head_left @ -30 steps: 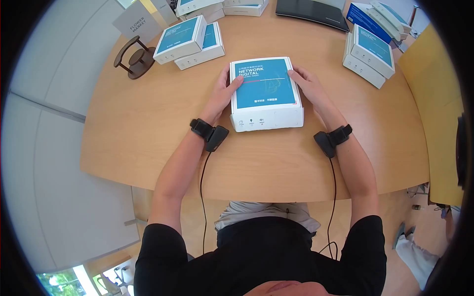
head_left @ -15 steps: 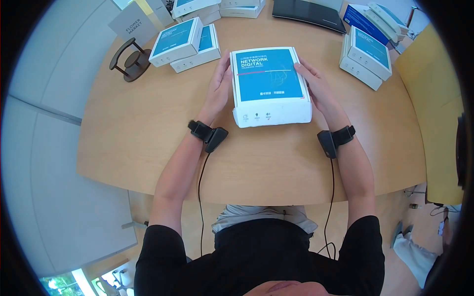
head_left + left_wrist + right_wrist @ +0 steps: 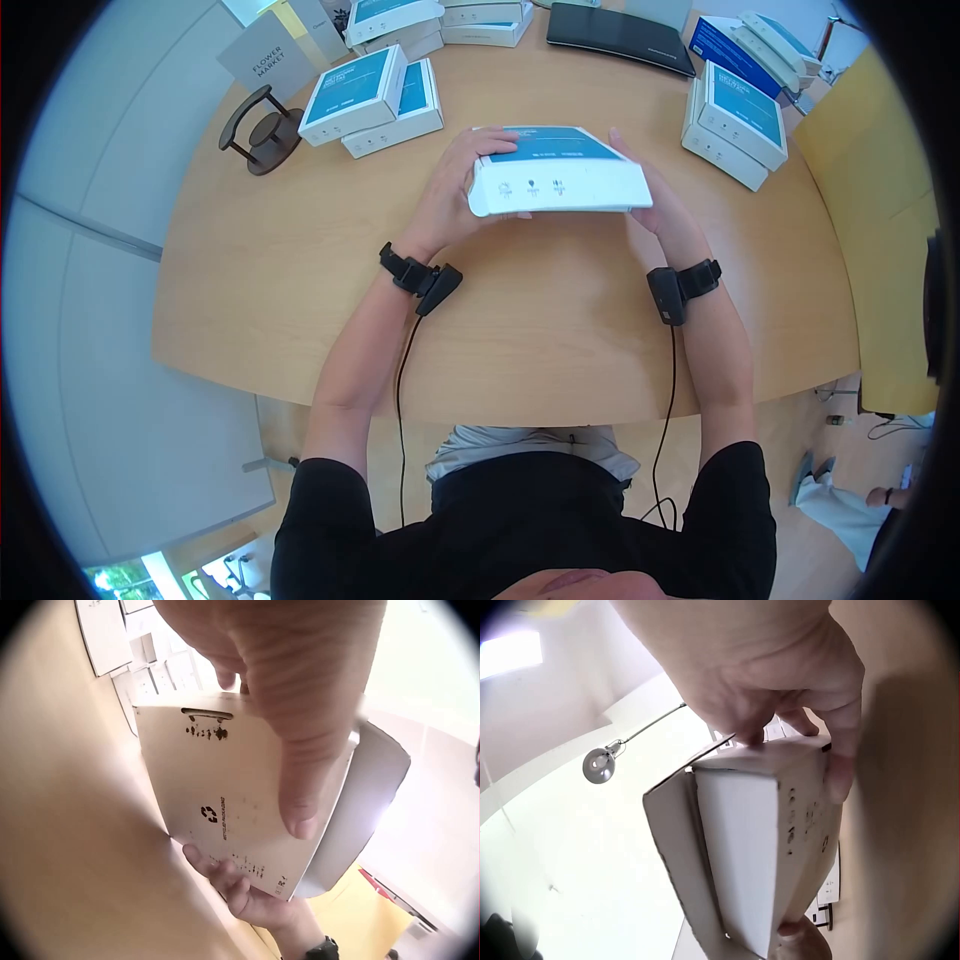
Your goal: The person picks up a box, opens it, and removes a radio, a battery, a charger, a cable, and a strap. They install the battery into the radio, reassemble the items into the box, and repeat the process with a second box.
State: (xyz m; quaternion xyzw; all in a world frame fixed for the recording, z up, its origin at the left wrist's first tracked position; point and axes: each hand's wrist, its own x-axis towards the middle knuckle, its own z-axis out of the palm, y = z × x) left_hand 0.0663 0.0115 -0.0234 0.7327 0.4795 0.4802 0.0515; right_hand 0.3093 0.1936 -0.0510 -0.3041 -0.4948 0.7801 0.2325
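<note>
A white box with a blue label [image 3: 560,188] is held off the table, tilted so its printed end faces the head view. The left hand [image 3: 448,195] grips its left side, fingers over the label, thumb underneath. The right hand [image 3: 668,212] holds the right side. In the left wrist view the left thumb presses the printed underside [image 3: 240,780], and the right hand's fingertips [image 3: 225,877] touch its far edge. In the right wrist view a flap [image 3: 679,844] stands apart from the box's white end wall [image 3: 741,840]. The box's contents are hidden.
Stacked boxes stand at back left [image 3: 352,92] and right [image 3: 742,105]. A dark wooden stand [image 3: 270,140] and a FLOWER MARKET card [image 3: 265,62] are on the left. A closed black laptop [image 3: 620,38] lies at the back. Cables hang from both wrist cameras.
The box has been raised and tipped, its printed end turning up towards the head view. The left hand has shifted from the side edge to fingers over the label; the right has moved slightly outward.
</note>
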